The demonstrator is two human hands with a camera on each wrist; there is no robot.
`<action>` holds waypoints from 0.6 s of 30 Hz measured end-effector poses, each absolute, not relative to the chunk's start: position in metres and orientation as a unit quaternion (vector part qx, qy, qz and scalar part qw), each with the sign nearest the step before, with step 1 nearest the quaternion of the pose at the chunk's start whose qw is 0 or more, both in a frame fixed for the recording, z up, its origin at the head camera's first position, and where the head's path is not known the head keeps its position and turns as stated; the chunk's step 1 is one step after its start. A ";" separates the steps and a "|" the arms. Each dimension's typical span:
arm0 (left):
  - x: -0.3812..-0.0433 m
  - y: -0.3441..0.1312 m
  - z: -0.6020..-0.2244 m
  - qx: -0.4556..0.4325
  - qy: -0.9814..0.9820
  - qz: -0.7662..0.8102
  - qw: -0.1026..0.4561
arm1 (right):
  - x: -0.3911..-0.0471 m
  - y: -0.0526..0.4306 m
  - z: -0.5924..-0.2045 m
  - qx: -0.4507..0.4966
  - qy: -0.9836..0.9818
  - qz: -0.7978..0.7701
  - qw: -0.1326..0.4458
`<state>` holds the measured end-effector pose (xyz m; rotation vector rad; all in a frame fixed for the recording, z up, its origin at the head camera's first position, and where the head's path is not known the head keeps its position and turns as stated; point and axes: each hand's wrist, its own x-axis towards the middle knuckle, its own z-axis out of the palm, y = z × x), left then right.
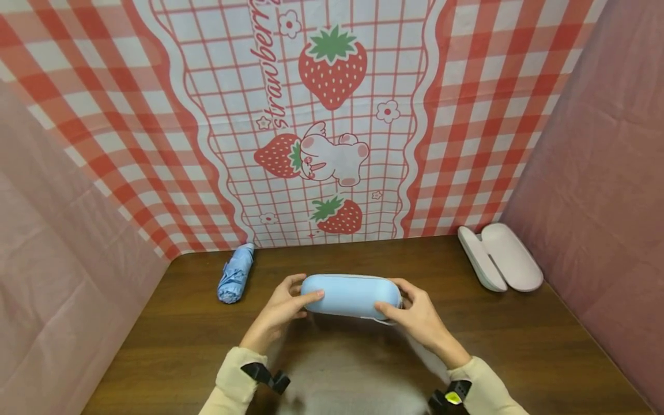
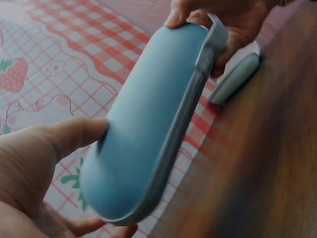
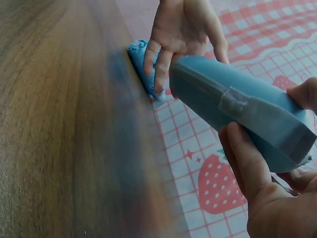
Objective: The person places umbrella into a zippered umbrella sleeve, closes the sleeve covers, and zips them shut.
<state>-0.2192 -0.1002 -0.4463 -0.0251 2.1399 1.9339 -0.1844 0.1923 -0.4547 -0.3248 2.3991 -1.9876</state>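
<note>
A light blue oblong zip case (image 1: pixel 344 295) is held crosswise above the table, one hand at each end. My left hand (image 1: pixel 282 304) holds the left end, its thumb on the near face and its fingers behind and below. At the other end my right hand (image 1: pixel 421 317) grips the case between thumb and fingers. In the right wrist view, a grey zip seam runs along the edge of the case (image 3: pixel 198 89), and a short strap loop (image 3: pixel 277 124) sits at the right hand's end. The left wrist view shows the smooth, rounded shell (image 2: pixel 143 114).
A folded blue umbrella (image 1: pixel 236 274) lies at the left on the brown wooden table (image 1: pixel 171 346). At the back right stands an open whitish hard case (image 1: pixel 510 256). A strawberry-print cloth (image 1: pixel 332 144) hangs behind, with pink cloth (image 1: pixel 596 202) along the sides.
</note>
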 end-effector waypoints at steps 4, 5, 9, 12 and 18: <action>-0.215 -0.103 -0.435 0.036 0.770 0.622 0.135 | -0.185 0.197 -0.454 -0.113 0.763 -0.636 0.006; -0.213 -0.103 -0.432 0.052 0.775 0.612 0.145 | -0.185 0.198 -0.454 -0.120 0.764 -0.634 0.005; -0.206 -0.098 -0.420 0.126 0.789 0.564 0.209 | -0.187 0.203 -0.453 -0.147 0.769 -0.623 0.005; -0.201 -0.090 -0.415 0.174 0.795 0.524 0.252 | -0.188 0.205 -0.454 -0.178 0.774 -0.608 0.013; -0.198 -0.075 -0.414 0.219 0.791 0.493 0.288 | -0.190 0.204 -0.455 -0.249 0.782 -0.570 0.049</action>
